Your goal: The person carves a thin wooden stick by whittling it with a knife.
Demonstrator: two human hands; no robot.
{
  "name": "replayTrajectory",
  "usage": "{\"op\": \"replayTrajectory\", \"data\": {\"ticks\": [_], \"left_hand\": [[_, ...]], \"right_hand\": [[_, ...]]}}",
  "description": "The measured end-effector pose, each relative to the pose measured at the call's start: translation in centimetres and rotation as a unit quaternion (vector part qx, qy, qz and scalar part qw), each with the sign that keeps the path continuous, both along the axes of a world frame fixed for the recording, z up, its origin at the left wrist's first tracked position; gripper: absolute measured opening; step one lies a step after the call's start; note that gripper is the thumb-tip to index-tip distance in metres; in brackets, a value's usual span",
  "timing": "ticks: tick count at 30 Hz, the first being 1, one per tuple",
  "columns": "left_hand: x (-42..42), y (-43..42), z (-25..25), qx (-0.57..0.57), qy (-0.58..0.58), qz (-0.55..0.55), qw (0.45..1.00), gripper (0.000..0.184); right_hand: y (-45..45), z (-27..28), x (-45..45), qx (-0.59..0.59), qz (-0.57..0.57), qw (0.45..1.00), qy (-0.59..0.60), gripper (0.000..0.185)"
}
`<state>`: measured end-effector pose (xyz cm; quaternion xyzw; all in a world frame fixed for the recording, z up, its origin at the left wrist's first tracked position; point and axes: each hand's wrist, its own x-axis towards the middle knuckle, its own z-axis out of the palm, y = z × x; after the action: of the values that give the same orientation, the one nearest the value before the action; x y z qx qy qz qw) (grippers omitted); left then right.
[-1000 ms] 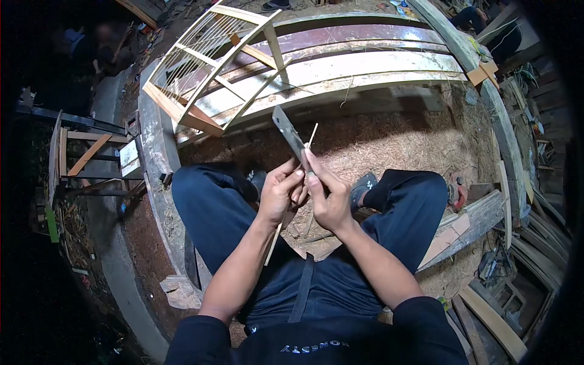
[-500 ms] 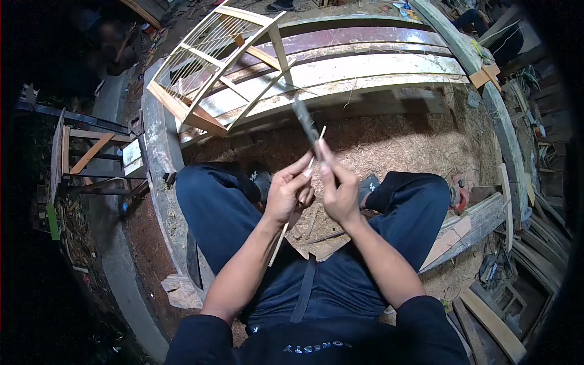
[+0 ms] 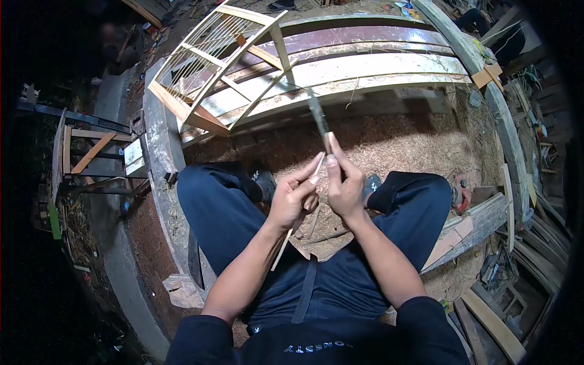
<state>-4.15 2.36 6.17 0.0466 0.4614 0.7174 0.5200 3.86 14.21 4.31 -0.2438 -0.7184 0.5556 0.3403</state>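
Note:
Pinched in my left hand [image 3: 293,198] is a thin pale wooden stick [image 3: 280,250], whose lower end slants down past my wrist; its upper tip shows just above my fingertips. My right hand [image 3: 345,182] is closed on a knife [image 3: 317,114] with a flat grey blade that points up and away. The blade is slightly blurred, and its handle is hidden in my fingers. Both hands are close together above my lap, fingertips nearly touching. Beyond them on the left, a wooden frame with thin parallel rods [image 3: 220,67] rests on the planks.
A pale plank bench [image 3: 377,65] spans the far side. Wooden beams [image 3: 163,146] border the left and right. Shavings [image 3: 389,143] cover the ground between my crossed legs and the bench. Scrap wood [image 3: 493,325] lies at lower right. Other people are at the upper left and upper right.
The knife has swung more upright and moved right, with my right hand shifting slightly right. The stick's upper end, earlier beside the blade, now shows only near my left fingertips.

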Motion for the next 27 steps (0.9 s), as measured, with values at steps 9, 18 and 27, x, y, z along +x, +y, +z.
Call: {"op": "replayTrajectory", "data": {"ticks": [9,18,27], "left_hand": [[-0.6,-0.1,0.1,0.004,-0.001,0.008,1.000,0.045],[-0.9,-0.1,0.2,0.006,0.038,0.012,0.999,0.031],[-1.1,-0.1,0.4,-0.009,0.104,-0.001,0.995,0.022]], "right_hand": [[-0.1,0.2,0.3,0.024,0.025,0.999,-0.020,0.042],[-1.1,0.7,0.3,0.093,0.049,0.994,0.017,0.042],[-1.8,1.5,1.5,0.069,0.090,0.993,-0.015,0.042]]}}
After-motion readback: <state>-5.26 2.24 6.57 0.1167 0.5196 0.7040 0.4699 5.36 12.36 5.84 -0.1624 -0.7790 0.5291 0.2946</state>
